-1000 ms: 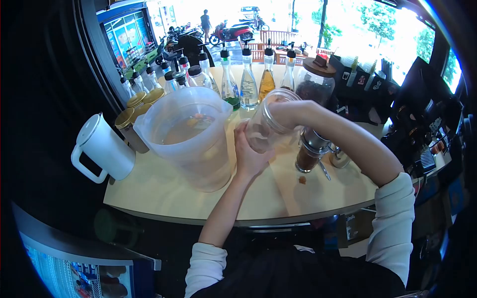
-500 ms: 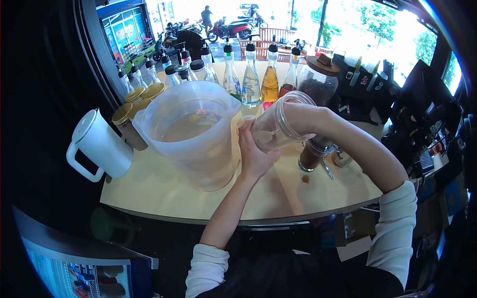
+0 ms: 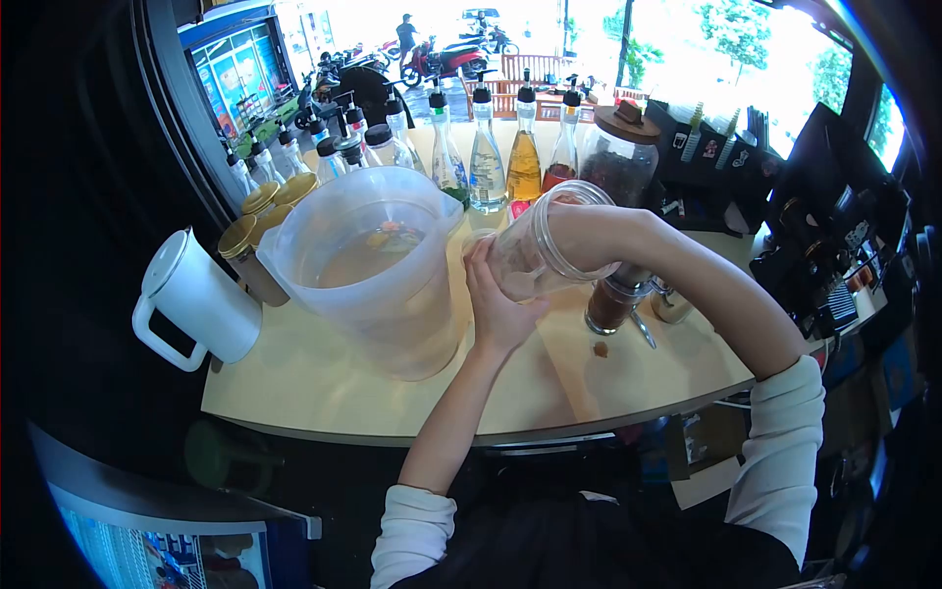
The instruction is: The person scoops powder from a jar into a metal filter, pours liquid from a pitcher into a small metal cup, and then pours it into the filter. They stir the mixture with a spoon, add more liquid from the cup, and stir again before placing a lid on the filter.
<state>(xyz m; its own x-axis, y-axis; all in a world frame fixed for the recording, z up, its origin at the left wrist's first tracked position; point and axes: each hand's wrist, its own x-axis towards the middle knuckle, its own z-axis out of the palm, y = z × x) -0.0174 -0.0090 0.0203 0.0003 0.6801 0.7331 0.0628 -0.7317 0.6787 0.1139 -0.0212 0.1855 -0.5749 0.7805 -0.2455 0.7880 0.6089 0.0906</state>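
Observation:
My left hand (image 3: 502,309) is wrapped round the lower part of a clear jar (image 3: 522,267), which is tilted with its mouth up and to the right. Into that mouth reaches my right hand (image 3: 581,238), bent down at the wrist; its fingers are blurred behind the jar wall. Just left of the jar stands a large translucent plastic pitcher (image 3: 392,314), with liquid and some coloured shapes visible inside. A glass jar of brown contents (image 3: 610,306) sits behind and below my right wrist, with a metal spoon handle (image 3: 644,330) beside it.
A white jug (image 3: 201,299) stands at the table's left. Several pump bottles (image 3: 487,157) line the back, near gold-lidded jars (image 3: 240,238) and a wooden-lidded jar (image 3: 620,162). A brown spot (image 3: 601,348) marks the tabletop (image 3: 530,402). Dark equipment (image 3: 814,226) fills the right.
The view has shifted slightly. My left hand still grips the clear jar and my right hand is still inside it, with little visible movement of either.

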